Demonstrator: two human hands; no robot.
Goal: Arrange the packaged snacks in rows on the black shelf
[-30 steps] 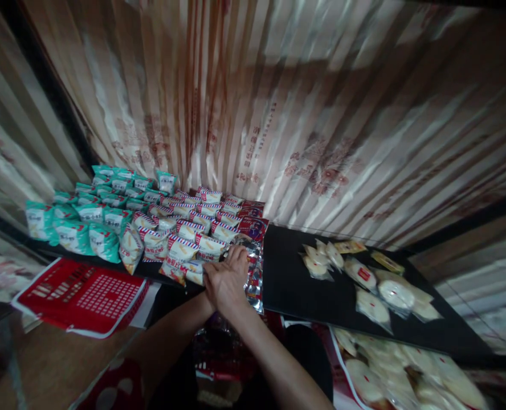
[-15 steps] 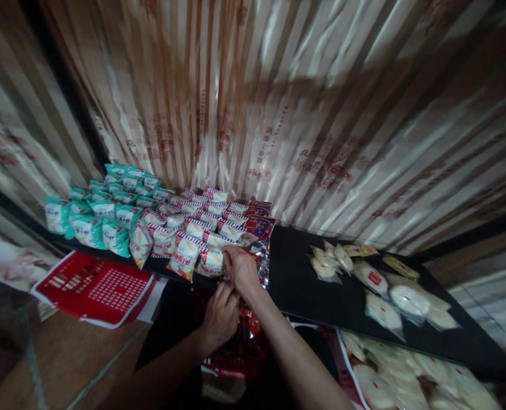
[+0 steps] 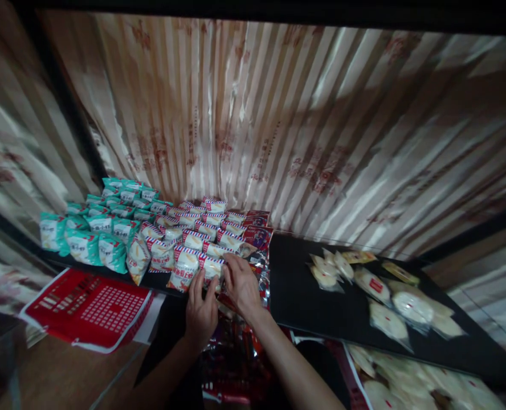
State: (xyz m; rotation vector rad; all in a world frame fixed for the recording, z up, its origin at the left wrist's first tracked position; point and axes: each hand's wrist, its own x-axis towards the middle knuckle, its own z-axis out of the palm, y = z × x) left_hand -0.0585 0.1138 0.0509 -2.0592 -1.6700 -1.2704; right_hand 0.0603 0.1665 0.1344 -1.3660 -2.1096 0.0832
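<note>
At the front of the row, a white snack bag [image 3: 211, 266] with a striped top edge and red lettering stands between my hands. My left hand [image 3: 202, 312] reaches up to its lower front, fingers stretched and apart against the bag. Along its right side my right hand [image 3: 242, 285] is closed, fingers bent round the bag's edge; part of the bag is hidden there. A matching snack bag [image 3: 183, 269] stands just to the left. Dark red shiny packets [image 3: 259, 236] lie behind and right of my right hand.
Teal snack bags [image 3: 82, 246] fill the left of the black shelf [image 3: 296, 285]. Clear-wrapped pale round items [image 3: 411, 304] lie on its right. A red printed bag [image 3: 94, 307] hangs below left. More pale packs [image 3: 407, 376] and shiny red packets [image 3: 231, 347] sit below the shelf.
My left hand has moved up and left, from below the shelf edge to the front of the snack bag, and its fingers have opened out. My right hand stays at the bag's right side.
</note>
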